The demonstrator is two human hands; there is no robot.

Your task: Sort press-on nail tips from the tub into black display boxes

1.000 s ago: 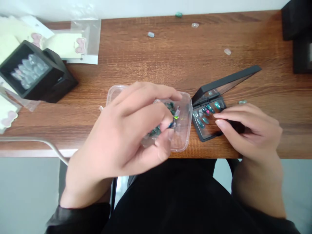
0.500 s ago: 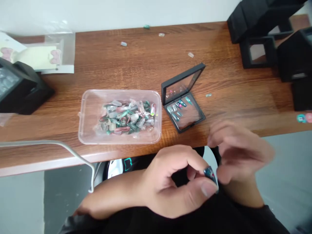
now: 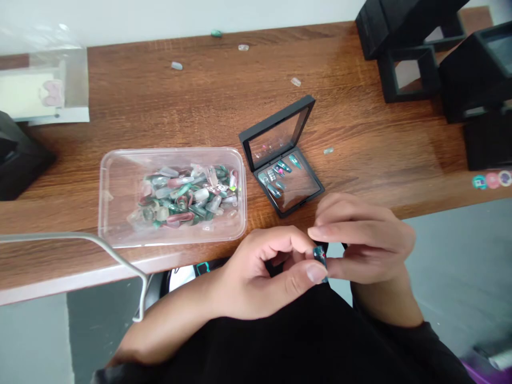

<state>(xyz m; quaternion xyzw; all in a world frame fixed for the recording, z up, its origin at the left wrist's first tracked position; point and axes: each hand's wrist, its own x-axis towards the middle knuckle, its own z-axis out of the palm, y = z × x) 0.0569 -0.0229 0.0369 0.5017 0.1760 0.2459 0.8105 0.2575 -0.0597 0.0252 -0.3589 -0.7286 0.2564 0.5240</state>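
My left hand point(image 3: 276, 272) pinches a dark teal press-on nail point(image 3: 319, 255) with a small red detail between thumb and forefinger, just off the table's front edge. Close against it is my right hand point(image 3: 364, 237), fingers bent and thumb and forefinger apart. Its thumb tip is at the nail's side; whether it presses on it I cannot tell. Beyond the hands a black display case point(image 3: 302, 194) stands with its clear-windowed lid raised, and several teal decorated nails point(image 3: 280, 170) lie on its film. To the left, a clear plastic tub point(image 3: 114, 213) holds a heap of mixed press-on nails point(image 3: 186, 197).
Loose nails lie on the wooden table point(image 3: 132, 106), among them a green one point(image 3: 216, 33). Black cases point(image 3: 408, 32) are stacked at the back right, and another black case point(image 3: 20, 160) stands left. A bent white rod point(image 3: 100, 242) crosses the front left edge.
My right hand has come in to the nail in my left hand, its thumb and forefinger now close around it. The whole view has shifted, so the table things appear further left.
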